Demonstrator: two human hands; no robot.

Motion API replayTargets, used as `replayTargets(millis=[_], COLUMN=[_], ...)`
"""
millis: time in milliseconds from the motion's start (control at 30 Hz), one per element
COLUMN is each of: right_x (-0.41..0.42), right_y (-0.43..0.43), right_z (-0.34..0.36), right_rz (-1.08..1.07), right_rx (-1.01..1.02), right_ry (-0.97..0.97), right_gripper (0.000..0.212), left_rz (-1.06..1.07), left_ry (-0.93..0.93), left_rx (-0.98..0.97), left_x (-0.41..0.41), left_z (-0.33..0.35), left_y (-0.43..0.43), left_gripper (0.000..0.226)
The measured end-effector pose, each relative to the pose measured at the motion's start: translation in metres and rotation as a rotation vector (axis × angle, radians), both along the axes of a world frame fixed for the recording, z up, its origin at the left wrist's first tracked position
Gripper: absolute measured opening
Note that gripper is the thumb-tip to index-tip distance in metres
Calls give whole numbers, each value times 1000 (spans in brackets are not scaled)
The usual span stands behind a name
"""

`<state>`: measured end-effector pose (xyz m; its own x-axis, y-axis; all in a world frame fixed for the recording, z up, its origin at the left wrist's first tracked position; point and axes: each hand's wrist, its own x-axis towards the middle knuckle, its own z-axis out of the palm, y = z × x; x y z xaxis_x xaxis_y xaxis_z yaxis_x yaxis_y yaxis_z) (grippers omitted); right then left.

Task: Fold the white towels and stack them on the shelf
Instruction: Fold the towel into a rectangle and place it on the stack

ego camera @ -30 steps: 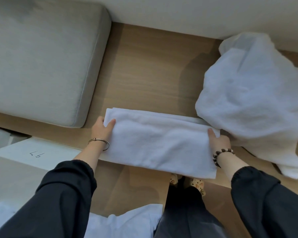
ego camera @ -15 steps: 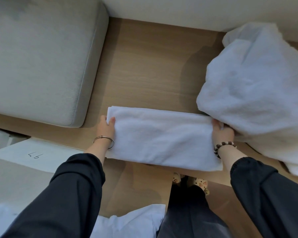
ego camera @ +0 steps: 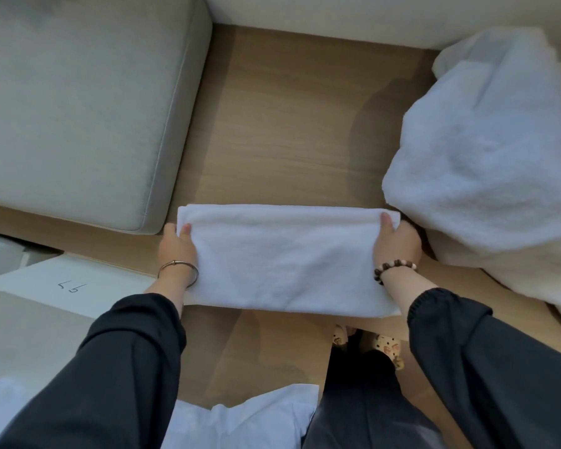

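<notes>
A folded white towel [ego camera: 285, 257] lies as a long rectangle across the front of the wooden surface [ego camera: 282, 124]. My left hand [ego camera: 175, 244] grips its left end, thumb on top and fingers under the edge. At the right end, my right hand [ego camera: 397, 243] holds the towel the same way, thumb on top near the far corner. A big heap of unfolded white towels [ego camera: 493, 163] is piled on the right, touching the folded towel's far right corner.
A grey cushion [ego camera: 75, 102] fills the left of the wooden surface. A white box [ego camera: 46, 286] with handwritten marks stands at lower left. More white cloth [ego camera: 246, 419] lies below, near my legs. A pale wall [ego camera: 337, 14] runs along the back.
The towel has been straightened and squared on the surface. Both hands slid with its ends toward the far corners, the right hand coming out from under the heap's edge.
</notes>
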<state>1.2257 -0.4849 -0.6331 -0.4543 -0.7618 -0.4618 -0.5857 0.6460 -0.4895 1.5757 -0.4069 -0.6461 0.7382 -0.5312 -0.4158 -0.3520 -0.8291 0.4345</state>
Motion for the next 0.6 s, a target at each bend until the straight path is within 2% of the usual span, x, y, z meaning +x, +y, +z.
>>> replayTargets(millis=[133,233,267,333,367,433,533,600], right_x=[3,2,2,4,7,16,36,45], right_y=[-6,-8,-8,-4,0,17,40,42], right_z=[3,2,1,3,5,9,9,4], right_rz=[9,-32,-70,-85,-24,196,555,728], right_rx=[-37,-18,-18,-58,-98,-212,-213,-114], right_ry=[65,44,9,-17,36,205,390,490], right_gripper=[45,47,45,38,36,45,61,67], left_rz=[17,20,0,-153,-269,-558,-966,-1080], left_ry=[4,18,-23,-273,-397,-479,-403,-363], left_rx=[-47,-40,-21,55,75,58,90,170], left_x=[-2,-6,-10,-24,-35,-66,-111,-124], left_z=[3,9,13,15,18,21,10,-3], left_y=[5,0,-3,-6,-8,-12,-12,-9], left_gripper=[27,22,22,40,52,65,63,61])
